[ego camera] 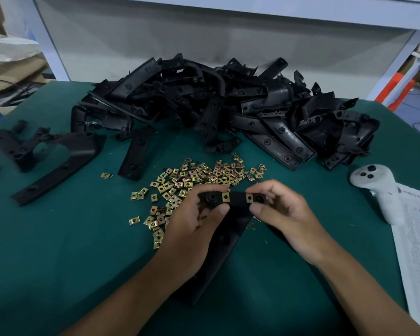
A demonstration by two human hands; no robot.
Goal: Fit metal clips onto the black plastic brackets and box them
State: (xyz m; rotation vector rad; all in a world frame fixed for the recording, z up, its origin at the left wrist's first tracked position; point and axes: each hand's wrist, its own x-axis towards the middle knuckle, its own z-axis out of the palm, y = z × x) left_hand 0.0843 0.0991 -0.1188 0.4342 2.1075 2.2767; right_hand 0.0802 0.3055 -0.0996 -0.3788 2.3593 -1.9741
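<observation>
A big heap of black brackets (pixel 228 105) waits along the far edge of my green table (pixel 58 251), so most work is left; I see no box. The loose metal clips (pixel 194 178) lie mid-table. My left hand (pixel 192 221) and right hand (pixel 284 214) pinch one bracket (pixel 235 202) above the near-middle; two clips already sit on it.

Black brackets (pixel 218 105), brass-yellow clips (pixel 199 177), green table (pixel 58 238)
</observation>
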